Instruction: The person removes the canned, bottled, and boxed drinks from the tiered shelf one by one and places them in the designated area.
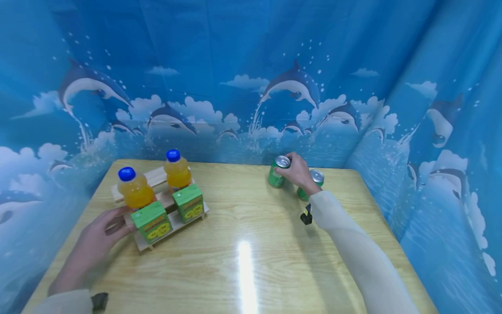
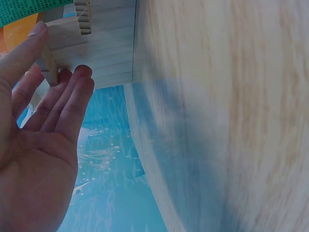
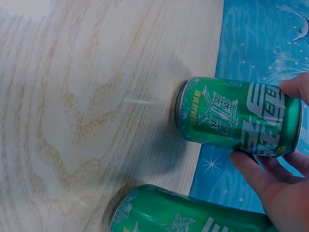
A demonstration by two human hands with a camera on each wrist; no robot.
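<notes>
My right hand (image 1: 299, 171) grips a green drink can (image 1: 276, 176) near its top, with the thumb on one side and the fingers on the other. In the right wrist view this can (image 3: 231, 116) has its base at or close to the tabletop. A second green can (image 3: 183, 212) stands beside it, partly hidden by my right hand in the head view. My left hand (image 1: 100, 233) holds the left end of a stepped wooden rack (image 1: 178, 225), its thumb and fingers about an end piece (image 2: 48, 70). Two green boxes (image 1: 152, 222) stand on the rack's front step.
Two orange drink bottles (image 1: 138, 194) with blue caps stand behind the boxes on the rack. The wooden table (image 1: 219, 261) ends at a blue dolphin-print curtain (image 1: 219, 87) at the back and sides. A bright reflection lies on the table's front middle.
</notes>
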